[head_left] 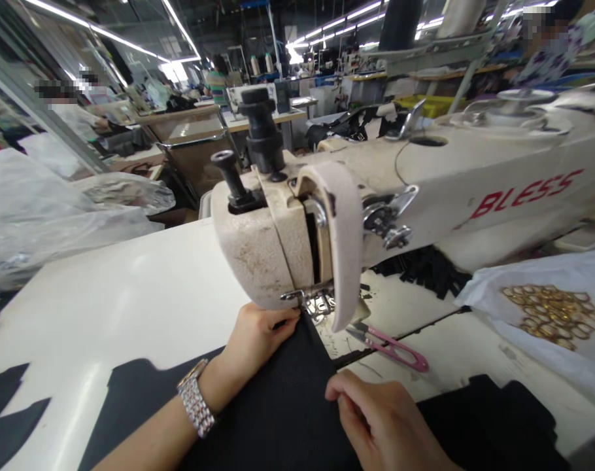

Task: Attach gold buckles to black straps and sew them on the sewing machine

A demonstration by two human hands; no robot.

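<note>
A black fabric piece [288, 399] lies under the head of a white sewing machine [258, 248], its far corner at the presser foot [320, 304]. Close beside the foot, my left hand [258, 333] has thumb and fingers pressed together on the fabric; a metal watch is on that wrist. My right hand [376, 405] is nearer to me, at the fabric's right edge, its fingers curled and pinched on that edge. Pink-handled thread snips [400, 353] lie on the table right of the foot, touched by neither hand. The machine head hides the needle.
On the right, a white plastic bag [493, 281] carries gold-coloured metal rings [552, 314]. More black fabric [493, 418] lies at lower right, with other cut pieces [13, 405] at far left. Clear plastic wrapping [57, 209] sits at the left edge. People work at machines behind.
</note>
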